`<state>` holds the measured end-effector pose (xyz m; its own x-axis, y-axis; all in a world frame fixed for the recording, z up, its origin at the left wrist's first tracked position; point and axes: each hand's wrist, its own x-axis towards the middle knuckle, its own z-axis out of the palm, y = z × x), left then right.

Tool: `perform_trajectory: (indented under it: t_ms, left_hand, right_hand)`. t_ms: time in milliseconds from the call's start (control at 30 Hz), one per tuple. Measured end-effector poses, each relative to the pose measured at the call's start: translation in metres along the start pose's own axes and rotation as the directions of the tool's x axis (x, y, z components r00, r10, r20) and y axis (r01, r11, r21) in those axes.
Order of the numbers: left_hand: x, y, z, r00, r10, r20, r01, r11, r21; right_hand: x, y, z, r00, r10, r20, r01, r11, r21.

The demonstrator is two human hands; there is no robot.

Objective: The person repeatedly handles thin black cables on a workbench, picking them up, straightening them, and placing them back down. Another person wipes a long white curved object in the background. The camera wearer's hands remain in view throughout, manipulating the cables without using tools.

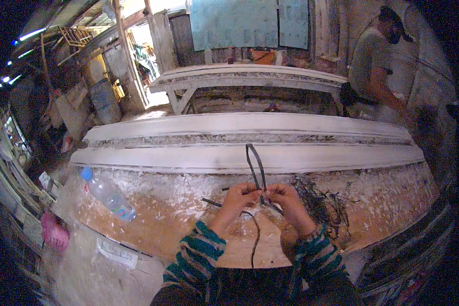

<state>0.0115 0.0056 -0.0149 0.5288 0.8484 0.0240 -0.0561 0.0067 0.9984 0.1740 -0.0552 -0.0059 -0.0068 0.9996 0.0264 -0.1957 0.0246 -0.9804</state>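
Both hands meet over the near part of the worktable, pinching a black cord [249,157] whose loop stands upright above the fingertips. My left hand [236,200] closes thumb and fingers on the loop's base from the left. From the right, my right hand [289,203] pinches the same spot, and the crossing of the cord between them is partly hidden. One loose length pokes out left of my left wrist, and another hangs down toward the table's near edge. A tangled heap of thin dark strands [336,209] lies just right of my right hand.
Long white moulded strips [199,158] lie across the paint-spattered worktable [158,204]. At its left lies a clear plastic bottle [109,194] with a blue cap. A pink basket [54,232] sits lower left. Beyond, a second bench [229,76] stands; a co-worker [372,66] is at the right.
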Motion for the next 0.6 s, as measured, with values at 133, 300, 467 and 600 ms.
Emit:
perform_trajectory:
  t_ms: [133,300,467,600]
  left_hand:
    - [0.001,-0.006,0.0,0.999,-0.03,0.038,0.034,0.994,-0.103]
    - [0.001,-0.004,0.001,0.999,-0.04,0.02,0.042,0.995,-0.091]
    - [0.001,-0.002,0.001,0.999,-0.037,0.004,0.037,0.999,0.007]
    - [0.0,-0.001,0.001,0.999,0.014,0.04,-0.013,0.999,-0.036]
  right_hand:
    - [0.003,0.0,-0.001,0.998,0.001,-0.055,-0.005,0.997,-0.074]
    - [0.01,0.01,-0.006,0.996,-0.048,-0.078,0.027,0.968,-0.25]
    - [0.013,0.019,-0.01,0.991,-0.12,-0.055,0.1,0.954,-0.282]
    - [0.014,0.019,-0.009,0.992,-0.101,-0.073,0.075,0.954,-0.289]
